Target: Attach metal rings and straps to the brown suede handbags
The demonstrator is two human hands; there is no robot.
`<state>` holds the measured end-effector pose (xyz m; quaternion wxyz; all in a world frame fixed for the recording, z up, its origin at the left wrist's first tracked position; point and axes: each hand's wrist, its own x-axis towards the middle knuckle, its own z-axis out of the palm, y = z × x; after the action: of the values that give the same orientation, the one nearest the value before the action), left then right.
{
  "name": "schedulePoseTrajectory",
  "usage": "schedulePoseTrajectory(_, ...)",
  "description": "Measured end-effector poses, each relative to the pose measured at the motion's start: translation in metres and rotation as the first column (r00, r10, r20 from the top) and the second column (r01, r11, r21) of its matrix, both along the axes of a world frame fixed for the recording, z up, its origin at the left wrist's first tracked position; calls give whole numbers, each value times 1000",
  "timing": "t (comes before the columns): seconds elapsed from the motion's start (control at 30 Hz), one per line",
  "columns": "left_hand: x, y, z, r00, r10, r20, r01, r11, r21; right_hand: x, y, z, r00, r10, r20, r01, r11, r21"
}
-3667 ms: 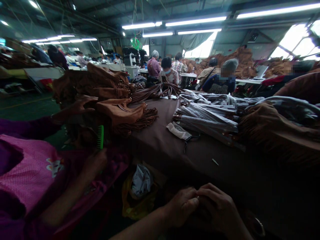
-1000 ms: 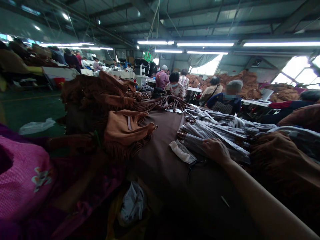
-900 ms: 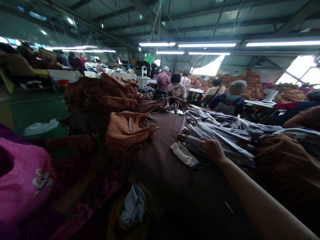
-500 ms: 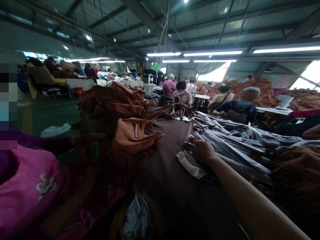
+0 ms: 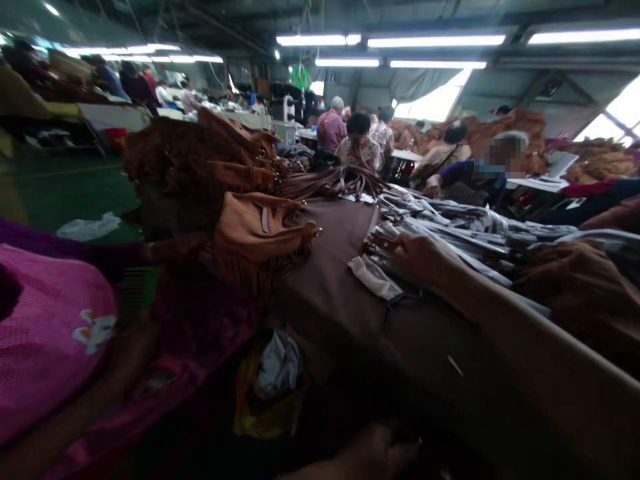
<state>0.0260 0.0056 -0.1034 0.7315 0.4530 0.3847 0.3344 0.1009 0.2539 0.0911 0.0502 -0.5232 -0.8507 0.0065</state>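
Observation:
My right hand (image 5: 413,255) reaches across the table to the near ends of a bundle of brown straps wrapped in whitish plastic (image 5: 450,230). Its fingers are bent in and touch the strap ends; it is too dim to tell whether they grip one. Low in the view, dark and blurred, is my left hand (image 5: 377,453); its fingers and anything in them cannot be made out. Just left of my right hand lies a small pale packet in clear plastic (image 5: 375,278). A tan suede bag with fringe (image 5: 255,223) rests further left on the brown-covered table (image 5: 335,267).
A co-worker in a pink apron (image 5: 55,333) is close on the left, one hand (image 5: 173,252) near the bag's fringe. Brown fringed bags (image 5: 190,153) are heaped behind. A yellow bag with crumpled plastic (image 5: 270,407) is at the near edge. More brown suede (image 5: 585,287) lies right.
The view has tipped down, so things sit higher. My left hand has come into view at the bottom. My right hand stays at the strap ends. The co-worker's near arm has shifted.

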Motion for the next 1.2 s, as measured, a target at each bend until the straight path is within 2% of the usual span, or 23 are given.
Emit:
schedulePoseTrajectory(0.1, 10, 3, -10, 995, 90, 37, -90, 996, 3, 19, -61, 12, 990, 133, -47, -140, 970, -199)
schedulePoseTrajectory(0.17, 12, 4, -8, 986, 152, 69, -155, 987, 46, 32, -105, 8, 988, 145, -53, -154, 939, -307)
schedulePoseTrajectory(0.27, 9, 1, 1, 981, 178, 82, -187, 975, 119, 55, -160, -24, 995, -10, -99, -38, 879, -475)
schedulePoseTrajectory(0.37, 5, -7, 5, 980, 193, 51, -199, 955, 221, 81, -188, -72, 981, -181, -74, 110, 822, -559)
schedulePoseTrajectory(0.43, 4, -13, 3, 980, 200, -14, -190, 947, 260, 96, -197, -104, 944, -317, -94, 195, 764, -615)
schedulePoseTrajectory(0.47, 3, -16, 1, 979, 196, -54, -174, 946, 272, 102, -200, -117, 916, -379, -133, 193, 705, -682)
schedulePoseTrajectory(0.57, 4, -21, -4, 976, 168, -140, -116, 940, 321, 108, -210, -146, 885, -438, -160, 165, 614, -772)
schedulePoseTrajectory(0.7, 5, -23, -10, 967, 149, -207, -65, 930, 363, 100, -223, -161, 823, -529, -208, 113, 511, -852)
schedulePoseTrajectory(0.83, -2, -21, -11, 966, 81, -246, 23, 919, 393, 96, -229, -169, 759, -609, -233, 77, 438, -896)
schedulePoseTrajectory(0.93, -9, -18, -9, 968, 27, -249, 97, 877, 470, 98, -229, -175, 728, -642, -241, 55, 405, -913)
schedulePoseTrajectory(1.03, -12, -15, -7, 951, 35, -307, 137, 842, 521, 101, -229, -180, 706, -655, -268, 27, 403, -915)
schedulePoseTrajectory(1.1, -10, -13, -8, 934, 57, -354, 146, 840, 522, 102, -231, -182, 694, -660, -289, 7, 407, -913)
schedulePoseTrajectory(1.2, -4, -14, -11, 929, 81, -360, 109, 872, 477, 103, -233, -184, 682, -665, -305, -2, 415, -910)
